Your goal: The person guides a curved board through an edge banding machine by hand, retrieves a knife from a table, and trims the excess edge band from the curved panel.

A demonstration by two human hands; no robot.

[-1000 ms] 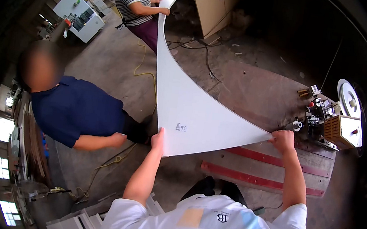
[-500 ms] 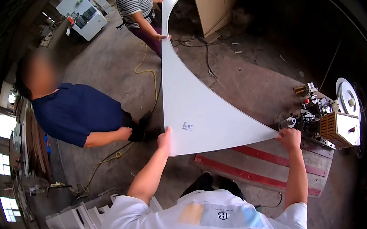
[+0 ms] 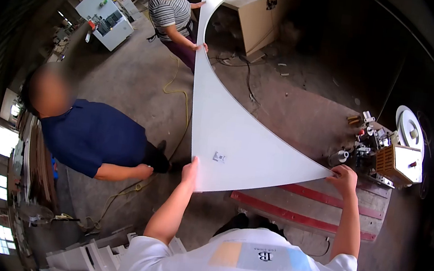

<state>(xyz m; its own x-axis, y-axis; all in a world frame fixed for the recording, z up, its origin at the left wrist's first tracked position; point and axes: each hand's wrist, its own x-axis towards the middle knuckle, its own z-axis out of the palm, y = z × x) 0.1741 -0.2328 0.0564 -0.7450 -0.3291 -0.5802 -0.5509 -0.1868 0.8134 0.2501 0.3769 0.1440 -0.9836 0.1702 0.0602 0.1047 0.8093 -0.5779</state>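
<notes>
A large white panel [image 3: 237, 143] with a concave curved edge and a small printed label [image 3: 219, 158] stretches away in front of me. My left hand [image 3: 189, 172] is closed on its near left edge. Its pointed right corner is pinched in my right hand [image 3: 343, 179], close to the edge-banding machine. At the far end, a co-worker in a striped shirt [image 3: 171, 12] grips the narrow part of the same panel with both hands.
A machine [image 3: 381, 146] with a white reel stands on a brown table [image 3: 306, 105] with red strips at right. Another person in a dark blue shirt [image 3: 96, 135] stands at left. A yellow cable [image 3: 179, 91] crosses the floor; white panels [image 3: 87, 260] lie behind me.
The panel has shifted slightly down and to the right in view, with both my hands still on it. The co-worker at the far end also appears farther right.
</notes>
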